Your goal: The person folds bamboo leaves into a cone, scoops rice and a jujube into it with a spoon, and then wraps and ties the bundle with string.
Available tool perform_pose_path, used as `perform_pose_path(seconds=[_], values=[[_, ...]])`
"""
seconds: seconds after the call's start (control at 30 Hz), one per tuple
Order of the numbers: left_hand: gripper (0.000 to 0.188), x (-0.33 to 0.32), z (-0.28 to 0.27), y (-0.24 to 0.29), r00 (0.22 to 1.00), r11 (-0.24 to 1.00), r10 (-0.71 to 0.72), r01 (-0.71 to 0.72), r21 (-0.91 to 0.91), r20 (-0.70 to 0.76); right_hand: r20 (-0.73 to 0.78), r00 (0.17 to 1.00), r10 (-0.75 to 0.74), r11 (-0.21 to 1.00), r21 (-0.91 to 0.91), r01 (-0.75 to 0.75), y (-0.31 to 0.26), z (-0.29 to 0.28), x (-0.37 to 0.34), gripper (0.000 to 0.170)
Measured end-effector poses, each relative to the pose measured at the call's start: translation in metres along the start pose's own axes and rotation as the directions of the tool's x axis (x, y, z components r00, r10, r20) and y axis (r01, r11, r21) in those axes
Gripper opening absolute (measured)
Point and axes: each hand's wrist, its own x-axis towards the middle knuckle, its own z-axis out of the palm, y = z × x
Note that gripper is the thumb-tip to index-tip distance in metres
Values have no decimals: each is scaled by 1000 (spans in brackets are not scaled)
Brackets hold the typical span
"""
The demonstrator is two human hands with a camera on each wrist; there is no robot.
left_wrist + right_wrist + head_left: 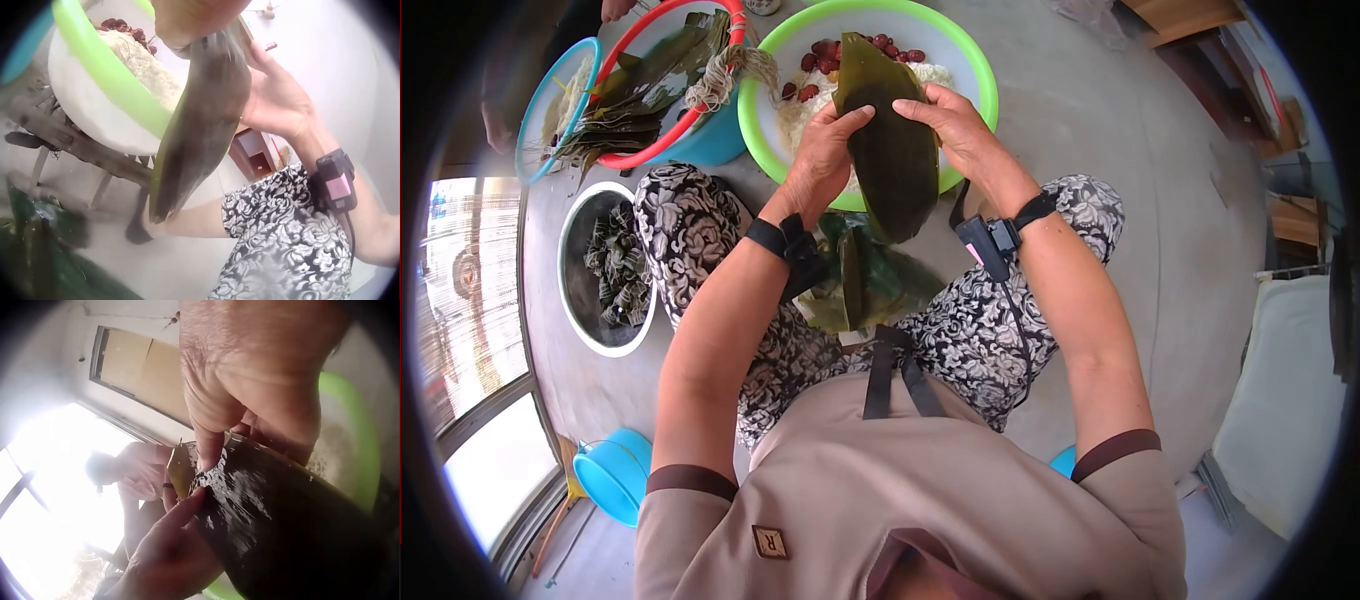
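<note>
Both hands hold dark green leaves (892, 165), laid flat over one another, above a green-rimmed basin (750, 125). The left hand (825, 150) pinches their left edge, thumb on top; the right hand (955, 125) pinches the right edge the same way. In the left wrist view the leaves (203, 119) hang down from the left hand (197, 22), the right hand (278, 100) behind them. The right wrist view has the right hand (262, 369) and left hand (175, 550) with thumbs close together on the wet leaf surface (250, 512). White rice (795, 125) and dark red dates (825, 50) lie in the basin.
More leaves (880, 275) lie between the knees. At the left stand a white-rimmed bowl (570, 300) of wrapped leaf bundles, a red-rimmed basin (635, 158) with leaves and string (715, 80), and a blue-rimmed basin (522, 150). Another person's hand (498, 132) shows at the upper left.
</note>
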Motion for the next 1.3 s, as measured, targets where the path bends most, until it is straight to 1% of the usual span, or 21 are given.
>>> perform_pose_path(seconds=[0.03,0.1,0.13,0.2,0.23,0.3,0.43,0.5,0.53,0.63,0.73,0.83,0.9,1.03,1.13,1.2,1.23,1.3], values=[[22,0,0,0,1000,1000,2,-2,1,-1,3,1000,-1,1000,1,1,0,1,3,33],[23,-1,1,3,1000,1000,0,0,-5,-2,-20,1000,-20,997,74,21,-4,3,7,29],[23,-2,2,6,1000,1000,3,-3,-2,-1,-18,1000,-23,997,75,24,-7,5,8,29],[21,-1,4,10,999,997,-23,20,-79,-41,24,999,-45,996,77,43,-9,7,10,27],[21,0,2,12,999,997,-24,21,-77,-39,22,999,-47,996,78,45,-9,6,10,27],[22,2,-2,16,1000,991,-29,27,-130,-10,68,997,-24,999,33,21,-8,5,11,27],[22,4,-4,18,1000,993,6,-7,-121,-5,86,996,3,1000,30,-6,-6,4,14,28],[23,4,-5,18,1000,992,17,-18,-121,-14,101,995,0,993,115,-12,-7,7,13,29],[23,4,-5,18,1000,992,18,-19,-121,-14,102,995,-1,993,115,-11,-9,9,12,29],[24,4,-4,18,1000,997,-5,5,-83,4,72,997,-22,991,132,12,-13,13,10,29],[25,5,-1,18,1000,996,28,-29,-90,-6,52,998,-29,992,127,22,-13,14,11,27],[25,4,1,19,998,993,60,-61,-105,-8,39,999,6,991,135,-11,-10,12,15,25],[26,5,1,20,996,993,88,-89,-83,-16,15,1000,16,992,121,-18,-9,12,17,24],[27,5,2,23,992,989,127,-128,-70,-17,11,1000,29,989,143,-30,-9,12,18,22],[24,4,2,24,990,989,143,-144,-33,-11,0,999,52,990,131,-52,-5,8,20,21],[21,4,-3,24,989,989,145,-144,-8,39,38,996,84,978,187,-90,0,2,25,20],[21,6,-7,22,989,989,145,-145,-8,39,38,996,84,978,187,-90,0,0,25,20],[14,10,-13,19,983,986,168,-168,-16,68,70,991,113,965,229,-126,0,-2,25,19]])
